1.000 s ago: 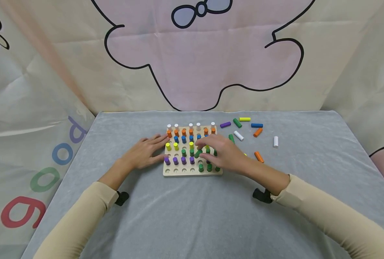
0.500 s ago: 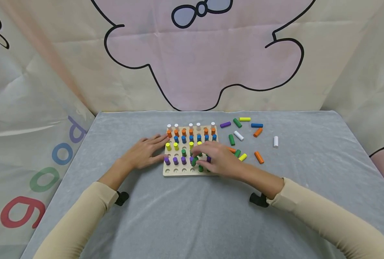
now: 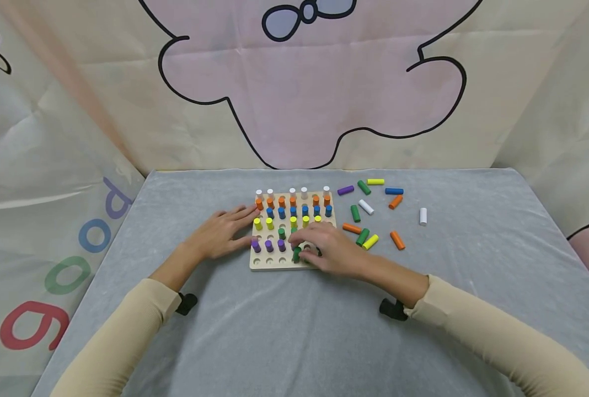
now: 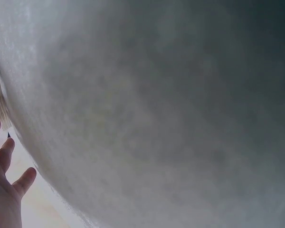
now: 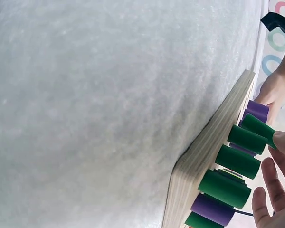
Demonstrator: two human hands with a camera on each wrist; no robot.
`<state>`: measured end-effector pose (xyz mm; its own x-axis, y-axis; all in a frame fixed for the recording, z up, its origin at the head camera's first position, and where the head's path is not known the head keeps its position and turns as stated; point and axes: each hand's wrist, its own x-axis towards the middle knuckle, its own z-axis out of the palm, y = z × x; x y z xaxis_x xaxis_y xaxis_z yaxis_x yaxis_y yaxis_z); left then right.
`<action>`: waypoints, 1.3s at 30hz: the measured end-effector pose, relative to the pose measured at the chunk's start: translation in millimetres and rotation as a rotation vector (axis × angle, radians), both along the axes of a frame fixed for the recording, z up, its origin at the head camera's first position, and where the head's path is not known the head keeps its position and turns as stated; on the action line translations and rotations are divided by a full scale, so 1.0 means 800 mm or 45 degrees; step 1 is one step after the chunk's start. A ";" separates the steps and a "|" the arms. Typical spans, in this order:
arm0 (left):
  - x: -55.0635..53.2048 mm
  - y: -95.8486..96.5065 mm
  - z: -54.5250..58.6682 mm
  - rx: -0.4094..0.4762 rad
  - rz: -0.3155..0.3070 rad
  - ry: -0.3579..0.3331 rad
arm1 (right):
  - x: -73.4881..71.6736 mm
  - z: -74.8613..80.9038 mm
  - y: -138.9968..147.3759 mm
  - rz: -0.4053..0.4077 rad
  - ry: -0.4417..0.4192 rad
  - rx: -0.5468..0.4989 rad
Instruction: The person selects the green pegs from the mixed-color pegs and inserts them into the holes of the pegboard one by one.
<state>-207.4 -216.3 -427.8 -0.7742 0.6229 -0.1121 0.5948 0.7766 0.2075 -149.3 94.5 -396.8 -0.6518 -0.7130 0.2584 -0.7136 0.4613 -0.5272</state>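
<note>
A wooden pegboard (image 3: 274,268) lies on the table, with upright pegs in rows of white, orange, blue, yellow, green and purple. My left hand (image 3: 222,234) rests against its left edge, fingers spread; the left wrist view shows these fingers (image 4: 7,154) at the board's side. Over the front of the board, my right hand (image 3: 330,248) pinches a green peg (image 3: 296,255) between thumb and finger, at the front row. In the right wrist view that green peg (image 5: 257,129) tilts beside several standing green pegs (image 5: 237,162). My right hand hides the board's front right part.
Loose pegs lie right of the board: white (image 3: 423,216), orange (image 3: 397,240), blue (image 3: 394,192), purple (image 3: 346,191), yellow (image 3: 370,242) and green (image 3: 363,237). Grey cloth (image 3: 284,331) covers the table. A printed curtain (image 3: 294,82) hangs behind.
My right hand has moved left and toward the front of the board with the green peg, from the middle rows to the front row. My left hand has stayed put.
</note>
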 end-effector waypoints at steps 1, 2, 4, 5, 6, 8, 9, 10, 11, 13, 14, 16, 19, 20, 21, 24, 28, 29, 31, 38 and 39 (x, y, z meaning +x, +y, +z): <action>0.000 0.000 0.000 -0.001 0.001 0.000 | 0.000 -0.001 -0.001 0.000 0.000 0.006; 0.000 -0.001 -0.001 -0.002 0.003 0.000 | 0.000 -0.001 -0.001 -0.001 0.000 0.011; 0.000 -0.001 -0.001 -0.003 0.005 0.000 | 0.001 -0.001 -0.003 -0.004 -0.007 0.020; 0.000 -0.002 -0.001 -0.004 0.004 0.000 | 0.002 -0.001 -0.003 -0.008 -0.008 0.024; 0.000 -0.002 -0.001 -0.004 0.002 0.002 | 0.002 -0.001 -0.004 -0.012 -0.007 0.031; -0.001 -0.001 -0.001 -0.010 -0.001 0.004 | 0.003 -0.001 -0.005 -0.023 -0.008 0.042; -0.001 -0.001 -0.001 -0.013 -0.004 0.006 | 0.004 -0.001 -0.006 -0.028 -0.008 0.047; -0.001 -0.001 -0.001 -0.016 -0.010 0.008 | 0.004 -0.002 -0.006 -0.032 -0.007 0.051; -0.002 0.000 -0.001 -0.020 -0.014 0.010 | 0.005 -0.002 -0.006 -0.035 -0.008 0.056; -0.002 0.000 -0.001 -0.023 -0.016 0.011 | 0.005 -0.004 -0.006 -0.037 -0.009 0.063; -0.002 0.001 -0.001 -0.020 -0.017 0.010 | 0.005 -0.005 -0.006 -0.036 -0.009 0.065; -0.002 0.001 -0.001 -0.017 -0.016 0.006 | 0.004 -0.006 -0.007 -0.031 -0.009 0.069; -0.001 0.001 0.000 -0.013 -0.013 0.004 | 0.003 -0.008 -0.007 -0.029 -0.001 0.072; -0.001 0.001 0.001 -0.013 -0.014 0.002 | 0.003 -0.008 -0.007 -0.027 0.003 0.072; -0.001 0.001 0.001 -0.012 -0.015 0.002 | 0.003 -0.008 -0.007 -0.023 0.007 0.071; -0.001 0.000 0.002 -0.009 -0.018 0.001 | 0.003 -0.007 -0.007 -0.009 0.023 0.063; -0.002 0.000 0.001 0.000 -0.021 0.005 | 0.003 -0.005 -0.007 0.003 0.041 0.071; -0.002 0.000 0.001 0.000 -0.022 0.006 | 0.002 -0.005 -0.006 0.006 0.041 0.077; -0.002 0.000 0.000 -0.003 -0.023 0.010 | 0.002 -0.003 -0.005 0.009 0.036 0.083; -0.001 0.000 -0.001 0.005 -0.010 0.007 | -0.002 0.004 0.001 0.001 0.008 0.027; 0.000 0.000 -0.001 0.003 -0.010 0.005 | -0.003 0.004 0.001 0.005 0.007 0.024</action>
